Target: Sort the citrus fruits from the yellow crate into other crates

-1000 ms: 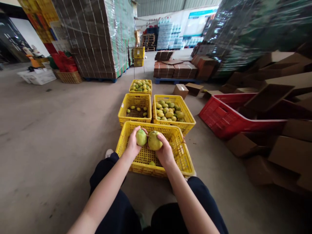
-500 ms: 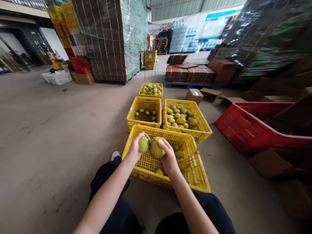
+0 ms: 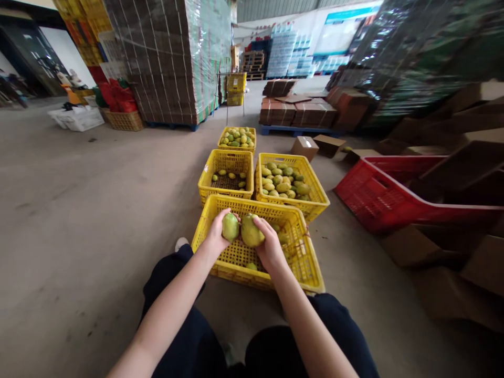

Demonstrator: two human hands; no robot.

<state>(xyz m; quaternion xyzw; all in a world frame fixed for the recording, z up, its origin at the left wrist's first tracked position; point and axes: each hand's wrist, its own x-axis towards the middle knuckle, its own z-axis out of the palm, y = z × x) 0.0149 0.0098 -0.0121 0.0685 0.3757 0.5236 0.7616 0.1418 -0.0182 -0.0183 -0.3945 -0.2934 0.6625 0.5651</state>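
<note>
Camera view has shifted slightly; left hand (image 3: 216, 234) remains clamped on green fruit (image 3: 230, 227), right hand (image 3: 271, 245) on yellowish fruit (image 3: 252, 231). Wall banner (image 3: 349, 15): illegible.

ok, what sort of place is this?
Probably a warehouse: a plastic-wrapped stack, bundled cardboard on a blue pallet, and yellow crates holding fruit on the floor.

- My left hand (image 3: 219, 233) grips a green fruit (image 3: 230, 227)!
- My right hand (image 3: 271, 247) has a yellower fruit (image 3: 251, 232), just beside it!
- Both over the near yellow crate (image 3: 236, 273); 3 more yellow crates (image 3: 226, 194) just beyond, red crate (image 3: 366, 197) off right!
</note>
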